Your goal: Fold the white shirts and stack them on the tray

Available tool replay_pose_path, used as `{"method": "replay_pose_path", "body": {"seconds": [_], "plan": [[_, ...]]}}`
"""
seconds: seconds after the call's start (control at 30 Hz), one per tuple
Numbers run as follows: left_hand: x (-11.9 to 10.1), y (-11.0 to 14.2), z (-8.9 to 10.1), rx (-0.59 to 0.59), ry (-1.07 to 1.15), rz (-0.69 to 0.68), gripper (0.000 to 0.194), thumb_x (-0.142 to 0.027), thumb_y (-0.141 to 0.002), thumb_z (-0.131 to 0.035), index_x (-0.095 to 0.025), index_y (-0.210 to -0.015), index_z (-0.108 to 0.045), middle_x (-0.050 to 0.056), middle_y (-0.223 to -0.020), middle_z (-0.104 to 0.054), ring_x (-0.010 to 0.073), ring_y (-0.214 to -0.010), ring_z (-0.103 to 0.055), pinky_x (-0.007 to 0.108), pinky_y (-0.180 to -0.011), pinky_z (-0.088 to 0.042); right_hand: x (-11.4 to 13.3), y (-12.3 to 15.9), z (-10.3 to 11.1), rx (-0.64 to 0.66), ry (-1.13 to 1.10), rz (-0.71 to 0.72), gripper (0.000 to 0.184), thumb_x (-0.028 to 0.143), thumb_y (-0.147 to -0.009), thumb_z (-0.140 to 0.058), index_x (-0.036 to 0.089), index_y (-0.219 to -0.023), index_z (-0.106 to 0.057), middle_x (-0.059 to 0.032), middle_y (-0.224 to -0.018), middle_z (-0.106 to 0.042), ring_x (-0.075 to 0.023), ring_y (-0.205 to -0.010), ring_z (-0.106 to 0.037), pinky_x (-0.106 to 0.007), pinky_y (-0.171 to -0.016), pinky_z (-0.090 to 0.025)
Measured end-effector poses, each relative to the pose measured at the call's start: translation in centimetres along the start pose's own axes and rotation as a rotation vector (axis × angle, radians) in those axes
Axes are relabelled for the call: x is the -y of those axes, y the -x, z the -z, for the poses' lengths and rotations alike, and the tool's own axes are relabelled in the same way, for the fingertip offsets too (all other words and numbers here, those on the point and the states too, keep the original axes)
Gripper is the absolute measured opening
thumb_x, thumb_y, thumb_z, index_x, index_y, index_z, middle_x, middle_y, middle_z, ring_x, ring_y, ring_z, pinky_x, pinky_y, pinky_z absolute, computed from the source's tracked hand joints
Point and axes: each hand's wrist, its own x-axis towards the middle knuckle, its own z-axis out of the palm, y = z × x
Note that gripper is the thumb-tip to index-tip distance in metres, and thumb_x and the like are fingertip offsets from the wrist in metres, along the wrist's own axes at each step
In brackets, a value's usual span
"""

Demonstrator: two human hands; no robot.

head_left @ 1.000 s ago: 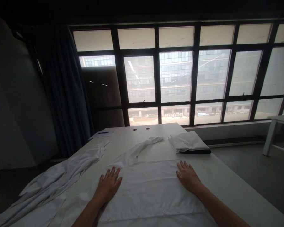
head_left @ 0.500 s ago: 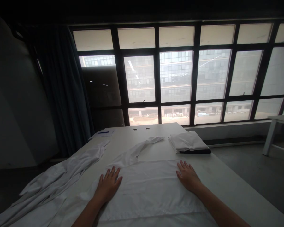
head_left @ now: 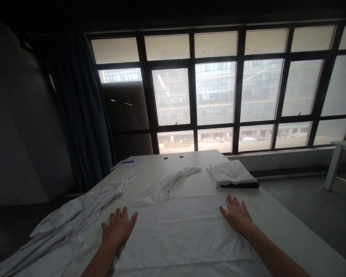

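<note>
In the head view a white garment, likely a shirt with small buttons near its front edge (head_left: 184, 227), lies spread on the white table (head_left: 279, 231). One of its sleeves (head_left: 167, 182) stretches away toward the far side. My left hand (head_left: 118, 225) rests palm down, fingers spread, at the garment's left side. At the right side my right hand (head_left: 235, 213) lies flat with fingers apart, touching the cloth's edge. Neither hand grips anything.
A folded white stack (head_left: 232, 173) with a dark layer beneath lies at the back right. Crumpled white cloth (head_left: 83, 211) covers the left side. A pen (head_left: 128, 161) lies on paper at the far left. A second table (head_left: 341, 154) stands to the right.
My left hand has slid left and slightly nearer across the cloth. My right hand has shifted a little to the right. The garment stays spread in place.
</note>
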Motion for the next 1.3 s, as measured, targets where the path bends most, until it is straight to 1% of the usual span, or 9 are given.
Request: {"method": "replay_pose_path", "body": {"seconds": [0.5, 0.6, 0.73, 0.83, 0.9, 1.0, 1.07, 1.17, 1.3], "plan": [[-1.2, 1.1, 1.5, -0.033, -0.05, 0.008, 0.076, -0.065, -0.092, -0.025, -0.018, -0.149, -0.043, 0.019, -0.156, -0.036, 0.0452, -0.141, -0.03, 0.068, -0.104, -0.025, 0.1, 0.0, -0.1, -0.02, 0.001, 0.006, 0.08, 0.06, -0.095, -0.022, 0.01, -0.157, -0.024, -0.0104, -0.164, -0.015, -0.0315, -0.151, -0.012, -0.057, -0.119, -0.006], [-2.2, 2.3, 2.6, -0.153, -0.156, -0.004, 0.066, -0.055, -0.093, -0.035, -0.018, -0.147, -0.047, 0.021, -0.154, -0.038, 0.0465, -0.141, -0.027, 0.071, -0.105, -0.019, 0.0, 0.0, -0.1, -0.014, 0.007, 0.012, 0.08, 0.06, -0.095, -0.022, 0.009, -0.157, -0.024, -0.0097, -0.164, -0.015, -0.0317, -0.151, -0.012, -0.057, -0.119, -0.006], [-4.7, 4.9, 4.2, -0.291, -0.195, -0.198, 0.058, -0.04, -0.093, -0.042, -0.015, -0.145, -0.049, 0.021, -0.15, -0.044, 0.0423, -0.141, -0.03, 0.068, -0.111, -0.014, 0.0, -0.1, -0.2, -0.022, 0.008, 0.019, 0.08, 0.06, -0.095, -0.022, 0.009, -0.157, -0.023, -0.0112, -0.164, -0.015, -0.0324, -0.151, -0.013, -0.058, -0.119, -0.006], [-7.6, 7.7, 5.7, -0.213, -0.074, -0.323, 0.054, -0.042, -0.095, -0.04, -0.018, -0.139, -0.056, 0.019, -0.143, -0.053, 0.036, -0.133, -0.044, 0.059, -0.112, -0.024, -0.2, -0.1, -0.2, -0.029, 0.0, 0.022, 0.08, 0.06, -0.095, -0.024, 0.009, -0.157, -0.024, -0.0124, -0.164, -0.016, -0.0328, -0.151, -0.012, -0.059, -0.119, -0.006], [-9.6, 9.8, 6.5, -0.066, 0.017, -0.367, 0.059, -0.051, -0.095, -0.036, -0.02, -0.142, -0.053, 0.017, -0.146, -0.051, 0.0347, -0.134, -0.045, 0.057, -0.111, -0.029, -0.3, -0.2, -0.2, -0.024, -0.004, 0.024, 0.08, 0.059, -0.095, -0.024, 0.009, -0.157, -0.025, -0.0126, -0.164, -0.016, -0.0327, -0.151, -0.012, -0.058, -0.119, -0.007], [-12.2, 12.9, 7.1, 0.296, 0.096, -0.4, 0.075, -0.072, -0.089, -0.033, -0.03, -0.151, -0.04, 0.011, -0.162, -0.029, 0.0413, -0.146, -0.026, 0.069, -0.107, -0.027, -0.4, -0.3, -0.3, -0.013, -0.009, 0.025, 0.08, 0.06, -0.095, -0.023, 0.009, -0.157, -0.024, -0.0126, -0.164, -0.015, -0.033, -0.151, -0.012, -0.058, -0.119, -0.006], [-13.2, 14.5, 6.9, 0.422, 0.066, -0.424, 0.083, -0.078, -0.084, -0.037, -0.036, -0.155, -0.027, 0.006, -0.166, -0.011, 0.046, -0.149, -0.009, 0.079, -0.103, -0.018, -0.4, -0.4, -0.3, -0.015, -0.009, 0.024, 0.081, 0.061, -0.095, -0.023, 0.01, -0.157, -0.024, -0.0123, -0.164, -0.014, -0.0334, -0.151, -0.012, -0.058, -0.119, -0.006], [-13.8, 16.0, 6.2, 0.367, -0.009, -0.429, 0.087, -0.077, -0.084, -0.037, -0.036, -0.157, -0.013, 0.005, -0.166, 0.002, 0.0471, -0.149, 0.005, 0.084, -0.101, -0.005, -0.4, -0.3, -0.2, -0.029, -0.005, 0.025, 0.079, 0.06, -0.096, -0.023, 0.011, -0.157, -0.026, -0.0125, -0.164, -0.015, -0.0334, -0.151, -0.012, -0.057, -0.119, -0.005], [-13.6, 16.5, 5.7, 0.33, -0.006, -0.424, 0.085, -0.079, -0.085, -0.031, -0.036, -0.157, -0.012, 0.003, -0.165, 0.004, 0.0454, -0.149, 0.006, 0.083, -0.102, 0.0, -0.1, 0.2, 0.1, -0.088, -0.001, 0.018, 0.072, 0.056, -0.096, -0.028, 0.02, -0.157, -0.027, -0.0109, -0.163, -0.022, -0.0347, -0.149, -0.018, -0.057, -0.117, -0.007]]}}
